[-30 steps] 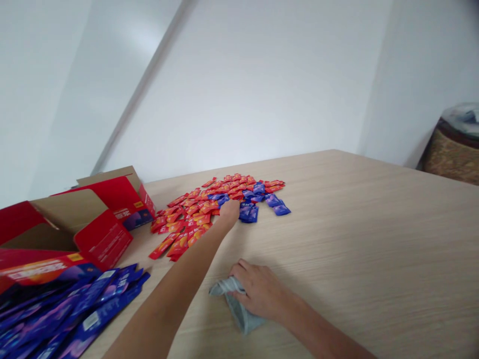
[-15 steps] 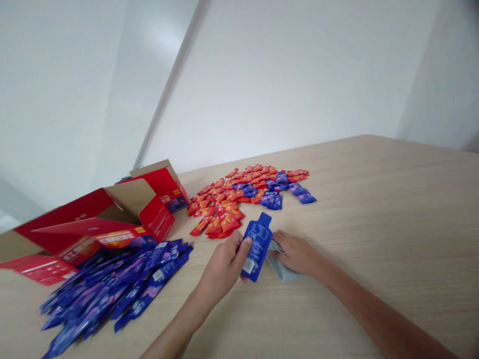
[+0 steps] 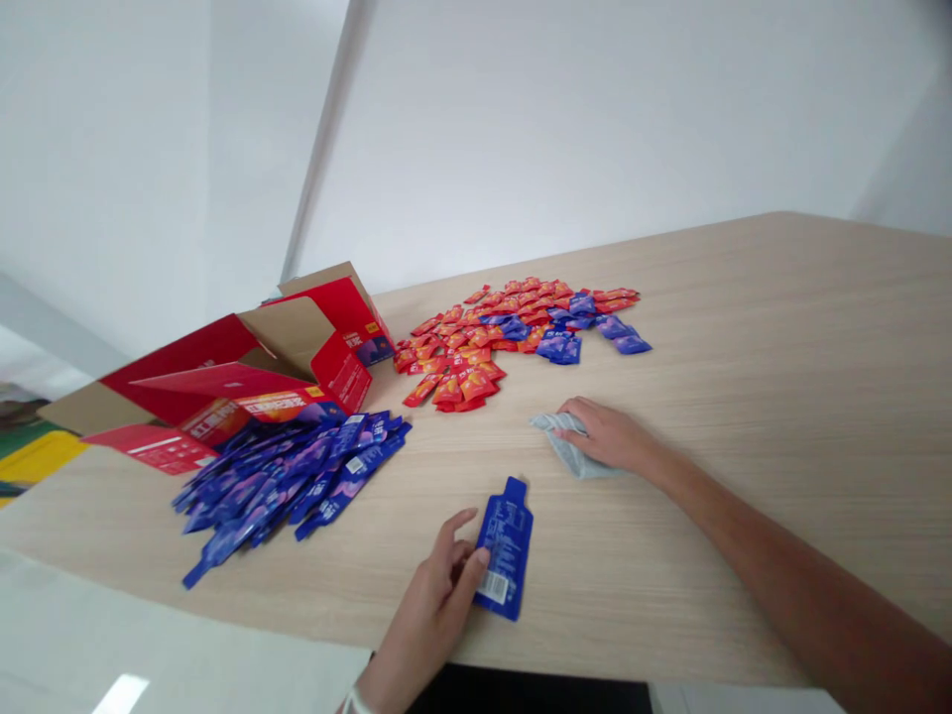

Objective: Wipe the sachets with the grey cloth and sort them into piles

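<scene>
My left hand (image 3: pixel 438 585) pinches the lower edge of a blue spouted pouch (image 3: pixel 507 544) that lies near the table's front edge, thumb on top of it. My right hand (image 3: pixel 611 436) rests farther back on a crumpled grey cloth (image 3: pixel 566 444), fingers curled over it. Between the two hands the wooden table (image 3: pixel 744 397) shows bare wood.
A heap of blue pouches (image 3: pixel 290 476) lies at the left, beside an open red cardboard box (image 3: pixel 238 382). Farther back is a spread of several small red sachets (image 3: pixel 468 347) with a few small blue sachets (image 3: pixel 572 327) mixed in. White walls stand behind.
My left hand went from the far sachet spread to the front edge, carrying a blue pouch down onto the table. My right hand stays on the cloth. The view has swung left and down.
</scene>
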Demonstrator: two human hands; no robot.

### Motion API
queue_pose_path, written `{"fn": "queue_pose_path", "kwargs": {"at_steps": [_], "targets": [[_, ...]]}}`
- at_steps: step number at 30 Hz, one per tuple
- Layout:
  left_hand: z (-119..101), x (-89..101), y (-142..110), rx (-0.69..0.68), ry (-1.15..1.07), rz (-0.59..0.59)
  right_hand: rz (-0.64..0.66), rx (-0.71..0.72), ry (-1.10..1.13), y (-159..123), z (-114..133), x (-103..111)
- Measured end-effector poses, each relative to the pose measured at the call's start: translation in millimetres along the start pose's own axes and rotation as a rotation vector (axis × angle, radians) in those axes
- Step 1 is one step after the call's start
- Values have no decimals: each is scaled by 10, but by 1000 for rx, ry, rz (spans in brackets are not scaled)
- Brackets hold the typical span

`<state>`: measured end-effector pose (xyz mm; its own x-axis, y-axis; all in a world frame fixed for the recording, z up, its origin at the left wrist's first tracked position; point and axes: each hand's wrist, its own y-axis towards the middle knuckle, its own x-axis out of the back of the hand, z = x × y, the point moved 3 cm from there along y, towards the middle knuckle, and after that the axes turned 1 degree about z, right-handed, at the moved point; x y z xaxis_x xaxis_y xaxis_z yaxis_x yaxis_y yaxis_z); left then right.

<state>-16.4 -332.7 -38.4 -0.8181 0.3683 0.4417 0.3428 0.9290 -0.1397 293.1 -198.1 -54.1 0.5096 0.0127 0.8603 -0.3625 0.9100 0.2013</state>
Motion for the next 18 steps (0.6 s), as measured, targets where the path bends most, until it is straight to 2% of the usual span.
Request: {"fn": "queue_pose_path", "kwargs": {"at_steps": [4, 7, 10, 14, 18], "targets": [[-89, 37, -258, -234, 375, -109, 3, 0, -13, 1, -30, 9], [-134, -26, -423, -456, 593, -50, -7, -4, -26, 1, -30, 11], [-136, -94, -486, -663, 705, 28, -30, -20, -53, -9, 20, 22], [-123, -109, -437, -804, 822, 64, -125, -31, -69, -38, 189, 86], [-157, -90, -376, -869, 839, 51, -219, 43, -16, -93, 456, 164]]}}
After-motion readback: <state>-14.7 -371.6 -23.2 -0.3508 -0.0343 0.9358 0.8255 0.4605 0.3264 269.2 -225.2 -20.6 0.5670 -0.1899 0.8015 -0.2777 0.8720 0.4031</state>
